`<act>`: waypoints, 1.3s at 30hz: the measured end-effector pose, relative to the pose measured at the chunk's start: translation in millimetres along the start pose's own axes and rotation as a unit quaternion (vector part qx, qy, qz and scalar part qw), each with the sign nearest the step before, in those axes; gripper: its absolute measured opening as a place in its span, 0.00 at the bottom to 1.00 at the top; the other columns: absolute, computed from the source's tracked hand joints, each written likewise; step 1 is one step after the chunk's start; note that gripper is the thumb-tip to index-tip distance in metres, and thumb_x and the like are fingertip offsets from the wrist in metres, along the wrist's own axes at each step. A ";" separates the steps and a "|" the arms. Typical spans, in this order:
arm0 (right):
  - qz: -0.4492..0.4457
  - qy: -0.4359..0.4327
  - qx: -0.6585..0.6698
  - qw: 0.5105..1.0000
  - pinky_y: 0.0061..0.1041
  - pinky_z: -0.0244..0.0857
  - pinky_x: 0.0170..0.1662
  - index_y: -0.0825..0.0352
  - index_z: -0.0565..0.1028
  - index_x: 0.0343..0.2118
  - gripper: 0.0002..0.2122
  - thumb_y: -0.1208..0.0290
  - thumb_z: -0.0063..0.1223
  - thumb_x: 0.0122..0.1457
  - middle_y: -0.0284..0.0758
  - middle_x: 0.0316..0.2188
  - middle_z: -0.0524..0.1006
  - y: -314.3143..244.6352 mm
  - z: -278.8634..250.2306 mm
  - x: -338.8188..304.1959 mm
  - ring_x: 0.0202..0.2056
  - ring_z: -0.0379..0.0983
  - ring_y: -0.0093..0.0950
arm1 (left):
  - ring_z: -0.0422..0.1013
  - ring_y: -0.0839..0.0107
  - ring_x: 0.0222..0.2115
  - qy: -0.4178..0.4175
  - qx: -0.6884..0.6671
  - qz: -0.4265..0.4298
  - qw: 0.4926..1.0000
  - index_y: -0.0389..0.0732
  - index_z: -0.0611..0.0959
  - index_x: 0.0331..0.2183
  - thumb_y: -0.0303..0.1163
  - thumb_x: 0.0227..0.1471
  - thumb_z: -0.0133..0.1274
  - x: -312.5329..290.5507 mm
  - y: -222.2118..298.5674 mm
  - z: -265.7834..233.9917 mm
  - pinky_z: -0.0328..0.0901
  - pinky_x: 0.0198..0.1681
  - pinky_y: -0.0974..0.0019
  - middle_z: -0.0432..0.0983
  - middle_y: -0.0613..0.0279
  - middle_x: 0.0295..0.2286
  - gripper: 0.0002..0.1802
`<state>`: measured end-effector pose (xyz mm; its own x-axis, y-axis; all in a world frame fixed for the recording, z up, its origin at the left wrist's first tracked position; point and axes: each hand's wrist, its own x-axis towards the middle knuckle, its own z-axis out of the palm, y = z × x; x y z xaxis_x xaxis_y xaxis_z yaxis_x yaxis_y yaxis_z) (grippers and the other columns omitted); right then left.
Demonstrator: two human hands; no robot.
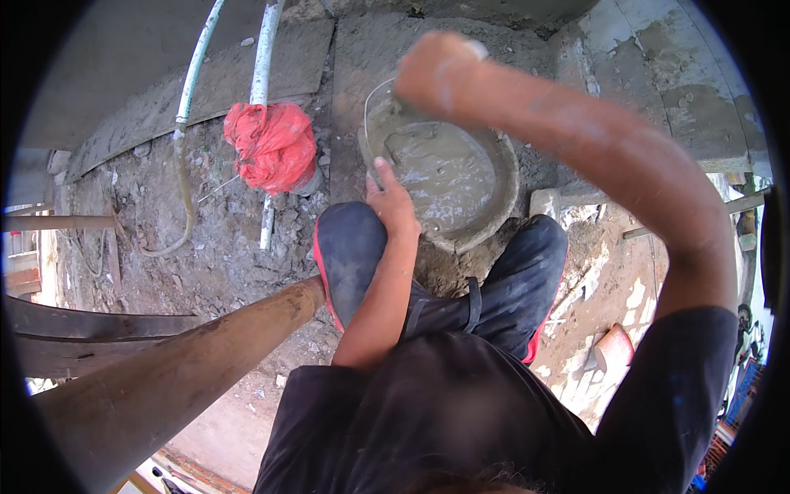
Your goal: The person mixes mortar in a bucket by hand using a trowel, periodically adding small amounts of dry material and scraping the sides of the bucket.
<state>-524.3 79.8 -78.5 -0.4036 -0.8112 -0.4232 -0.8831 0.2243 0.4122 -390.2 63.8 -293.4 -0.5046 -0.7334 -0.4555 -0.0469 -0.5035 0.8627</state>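
Two bare hands work over one round, cement-crusted bucket of wet grey mortar [448, 177] that sits on the ground just beyond the person's knees. Nearest, a thick rusty-brown pole [164, 379] slants up from the lower left toward the left knee, and a black shirt and black trousers with red trim fill the lower middle. The left hand [392, 202] lies on the bucket's near-left rim, fingers spread flat and thumb outside — it rests there rather than clasping anything. The right hand [434, 70] is raised above the bucket's far-left side, curled into a tight fist; something pale shows at its top, but what it has hold of cannot be told. A thin wire handle [372, 99] arcs up from the far-left rim just beside that fist.

Left of the bucket, on rubble-strewn ground, a crumpled red plastic bag [271, 146] is bunched around a white pipe [263, 58] — no label can be seen on it. A pale green hose [189, 107] curves farther left. Beyond, bare concrete slabs [625, 74] run along the far right.
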 end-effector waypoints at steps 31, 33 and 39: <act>0.187 -0.142 0.454 0.859 0.44 0.67 0.49 0.75 0.74 0.44 0.20 0.61 0.48 0.59 0.55 0.40 0.77 -66.6 208.1 -72.8 0.45 0.74 0.50 | 0.70 0.57 0.48 0.003 0.038 0.019 0.999 0.23 0.69 0.53 0.49 0.63 0.43 -10.5 3.0 14.2 0.62 0.51 0.59 0.72 0.40 0.48 0.35; 0.187 -0.161 0.503 0.829 0.45 0.66 0.50 0.77 0.75 0.42 0.21 0.60 0.48 0.59 0.57 0.40 0.76 -77.3 221.0 -70.5 0.46 0.73 0.50 | 0.69 0.56 0.48 -0.002 0.040 0.012 0.999 0.22 0.69 0.53 0.49 0.63 0.43 -12.6 3.4 6.2 0.62 0.51 0.60 0.71 0.40 0.48 0.35; 0.145 -0.027 0.600 0.787 0.42 0.67 0.42 0.73 0.76 0.35 0.15 0.62 0.51 0.60 0.54 0.30 0.77 -104.6 232.8 -58.8 0.35 0.75 0.50 | 0.69 0.56 0.48 -0.008 0.028 0.025 0.999 0.24 0.69 0.53 0.49 0.63 0.43 -12.0 -3.0 5.2 0.62 0.51 0.60 0.72 0.40 0.48 0.34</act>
<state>-464.0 229.8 -284.6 -0.6111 -0.6150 -0.4983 -0.3298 0.7701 -0.5460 -388.5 76.5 -289.4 -0.5204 -0.7496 -0.4090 -0.0698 -0.4400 0.8953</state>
